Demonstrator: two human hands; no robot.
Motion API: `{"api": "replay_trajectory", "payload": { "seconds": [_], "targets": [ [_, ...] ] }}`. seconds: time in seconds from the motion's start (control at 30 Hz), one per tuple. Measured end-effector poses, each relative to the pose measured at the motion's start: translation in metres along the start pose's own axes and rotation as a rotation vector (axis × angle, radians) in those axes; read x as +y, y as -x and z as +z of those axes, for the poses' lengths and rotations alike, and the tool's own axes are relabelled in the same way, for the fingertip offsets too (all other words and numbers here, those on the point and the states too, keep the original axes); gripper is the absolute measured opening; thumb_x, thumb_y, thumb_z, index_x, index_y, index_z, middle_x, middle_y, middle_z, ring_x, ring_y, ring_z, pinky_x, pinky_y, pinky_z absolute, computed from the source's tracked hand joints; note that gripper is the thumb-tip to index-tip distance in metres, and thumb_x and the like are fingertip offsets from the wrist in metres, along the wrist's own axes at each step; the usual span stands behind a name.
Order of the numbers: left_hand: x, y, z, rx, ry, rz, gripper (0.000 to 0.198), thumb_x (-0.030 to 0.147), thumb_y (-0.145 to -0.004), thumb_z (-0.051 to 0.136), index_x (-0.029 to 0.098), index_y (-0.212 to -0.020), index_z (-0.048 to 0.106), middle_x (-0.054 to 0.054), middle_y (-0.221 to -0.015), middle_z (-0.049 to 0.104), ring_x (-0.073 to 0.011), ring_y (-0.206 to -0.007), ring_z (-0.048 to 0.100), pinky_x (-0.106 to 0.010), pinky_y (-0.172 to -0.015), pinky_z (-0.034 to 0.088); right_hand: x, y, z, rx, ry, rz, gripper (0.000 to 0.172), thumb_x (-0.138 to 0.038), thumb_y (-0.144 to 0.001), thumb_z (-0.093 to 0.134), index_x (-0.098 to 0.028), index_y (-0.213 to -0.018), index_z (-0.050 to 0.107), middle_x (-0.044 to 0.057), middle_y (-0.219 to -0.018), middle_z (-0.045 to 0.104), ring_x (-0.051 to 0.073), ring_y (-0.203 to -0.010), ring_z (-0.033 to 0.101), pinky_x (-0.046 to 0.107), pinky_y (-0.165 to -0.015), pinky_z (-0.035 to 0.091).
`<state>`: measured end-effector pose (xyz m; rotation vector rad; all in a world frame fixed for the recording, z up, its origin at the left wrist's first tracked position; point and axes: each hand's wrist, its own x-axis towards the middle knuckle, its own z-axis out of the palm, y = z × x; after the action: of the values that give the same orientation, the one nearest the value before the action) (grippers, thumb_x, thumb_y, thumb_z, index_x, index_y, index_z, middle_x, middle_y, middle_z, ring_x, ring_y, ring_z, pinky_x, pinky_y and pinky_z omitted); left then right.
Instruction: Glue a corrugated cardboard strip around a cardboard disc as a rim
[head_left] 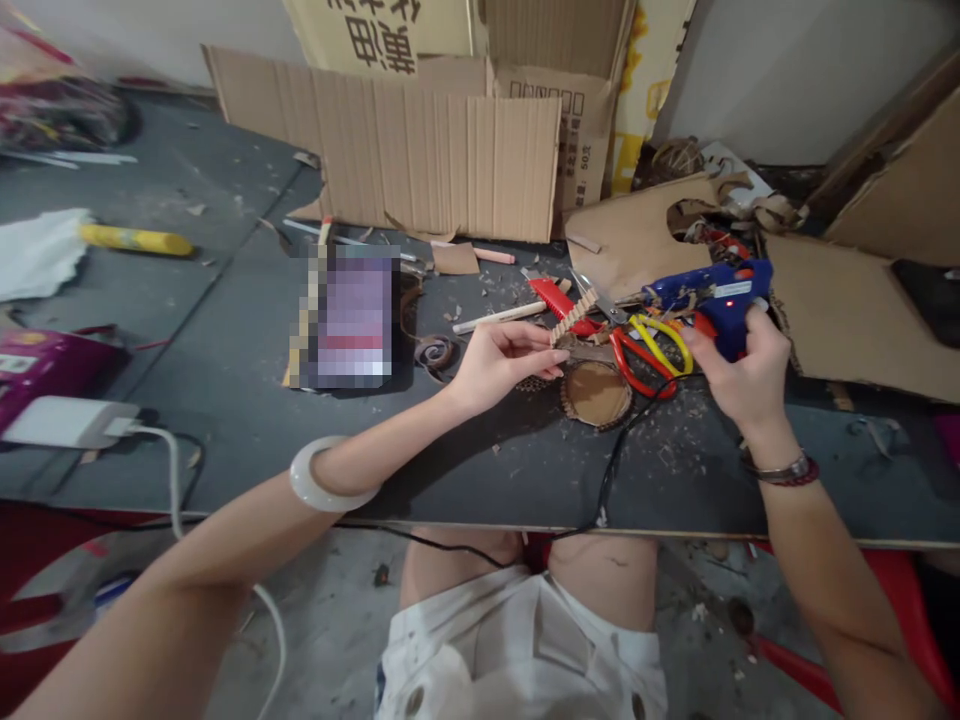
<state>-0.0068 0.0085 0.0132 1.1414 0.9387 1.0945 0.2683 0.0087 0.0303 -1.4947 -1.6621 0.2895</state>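
In the head view, our left hand [504, 364] looks to be pinching a short corrugated strip [574, 318] between thumb and fingers, its free end slanting up near the red cutter [559, 298]. Our right hand [746, 372] is wrapped around the handle of the blue glue gun [724, 288], which points left toward the strip, apart from it; we cannot tell whether a finger presses the trigger. Just below the strip, a round cardboard piece [598, 391] with a ridged rim lies on the table [484, 485]. We would do well to hold the strip by one end — fingertips clear of the gun's hot end — and squeeze gently for a thin, even line. The scissors [651, 358] crowd the space between our hands; sliding them aside should help.
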Motion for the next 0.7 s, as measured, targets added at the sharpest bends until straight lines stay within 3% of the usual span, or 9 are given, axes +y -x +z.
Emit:
{"api": "replay_trajectory", "payload": {
  "seconds": [0.13,0.33,0.7],
  "targets": [
    [0.001,0.001,0.001,-0.013,-0.009,-0.004,0.028,0.027,-0.06,0.084,0.01,-0.075,0.068,-0.001,-0.065,0.07,-0.0124,-0.056,0.069,-0.023,-0.061,0.061,-0.009,0.007,0.004,0.015,0.13,-0.058,0.045,-0.051,-0.062,0.078,-0.02,-0.09,0.063,0.0,-0.063,0.058,0.014,-0.049,0.048,0.031,-0.049,0.042],
    [0.001,0.003,0.001,-0.021,-0.042,-0.031,0.032,0.031,-0.059,0.085,0.01,-0.077,0.069,-0.004,-0.072,0.072,-0.014,-0.059,0.069,-0.027,-0.064,0.061,-0.007,0.012,0.009,-0.011,0.232,-0.165,0.032,-0.047,-0.07,0.07,-0.02,-0.085,0.06,0.004,-0.068,0.063,0.018,-0.057,0.057,0.033,-0.056,0.047],
    [0.005,0.004,0.003,-0.023,-0.06,-0.043,0.03,0.032,-0.059,0.084,0.012,-0.075,0.069,-0.003,-0.071,0.073,-0.0141,-0.057,0.068,-0.031,-0.067,0.062,-0.001,0.013,0.011,-0.052,0.321,-0.241,0.019,-0.038,-0.074,0.063,-0.021,-0.078,0.056,0.0,-0.059,0.056,0.015,-0.049,0.05,0.03,-0.05,0.042]
  ]
}}
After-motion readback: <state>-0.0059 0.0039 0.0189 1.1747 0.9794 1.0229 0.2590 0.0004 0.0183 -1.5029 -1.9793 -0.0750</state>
